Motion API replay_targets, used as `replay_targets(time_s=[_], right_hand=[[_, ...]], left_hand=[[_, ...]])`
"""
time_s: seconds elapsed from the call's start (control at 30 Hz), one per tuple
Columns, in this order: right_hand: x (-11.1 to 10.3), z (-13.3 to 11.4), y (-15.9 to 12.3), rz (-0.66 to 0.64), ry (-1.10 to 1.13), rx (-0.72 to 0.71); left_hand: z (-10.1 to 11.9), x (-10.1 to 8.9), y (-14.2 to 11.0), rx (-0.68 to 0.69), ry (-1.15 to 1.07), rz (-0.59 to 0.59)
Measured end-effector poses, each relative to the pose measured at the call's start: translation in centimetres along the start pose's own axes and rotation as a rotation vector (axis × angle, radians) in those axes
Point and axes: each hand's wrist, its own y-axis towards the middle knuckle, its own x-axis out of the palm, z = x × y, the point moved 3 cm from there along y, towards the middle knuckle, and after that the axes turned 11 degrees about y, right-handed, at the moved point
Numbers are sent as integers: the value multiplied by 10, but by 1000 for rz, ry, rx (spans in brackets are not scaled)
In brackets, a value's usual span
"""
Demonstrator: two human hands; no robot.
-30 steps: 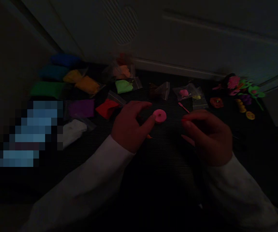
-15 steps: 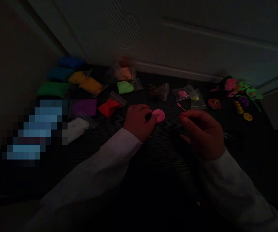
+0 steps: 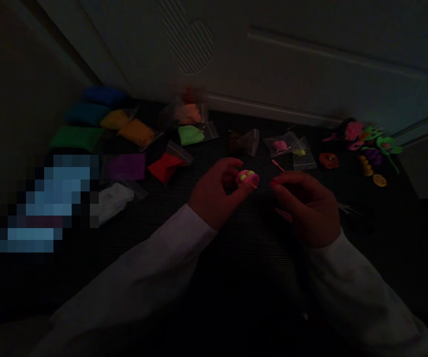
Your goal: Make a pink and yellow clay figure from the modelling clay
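In the dim head view, my left hand (image 3: 217, 193) is closed around the edge of a round pink clay piece (image 3: 255, 181). The piece is tilted, and small pale yellow balls (image 3: 250, 173) show on it. My right hand (image 3: 308, 208) pinches a small bit of red clay (image 3: 274, 183) between thumb and forefinger, a short way right of the pink piece. A pink modelling tool (image 3: 277, 164) lies just beyond my right hand.
Bags of coloured clay, such as a red one (image 3: 166, 166), a purple one (image 3: 126, 166) and a white one (image 3: 115, 201), line the left and back. Clay flowers (image 3: 381, 144) stand at the far right. Scissors (image 3: 349, 209) lie right of my right hand. A blurred-out bright screen (image 3: 50, 203) is at left.
My left hand has taken hold of the pink clay piece and turned it, so the yellow balls now show. My right hand, still pinching the red clay, has moved slightly left.
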Motion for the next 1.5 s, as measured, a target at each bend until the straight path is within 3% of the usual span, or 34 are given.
replay_targets(time_s=[0.2, 0.47, 0.73, 1.13, 1.5], right_hand=[[1, -14, -6, -50, -75, -173], [3, -29, -15, -69, -91, -284], [1, -28, -14, -51, -22, -173], [-4, -3, -8, 100, 403, 245], [-2, -4, -5, 72, 361, 250]], left_hand=[[18, -4, -16, 32, -310, -15], [24, -10, -31, 63, -256, -1], [26, -11, -32, 25, -271, -41], [21, -8, -26, 73, -95, -151], [24, -9, -29, 67, -7, -147]])
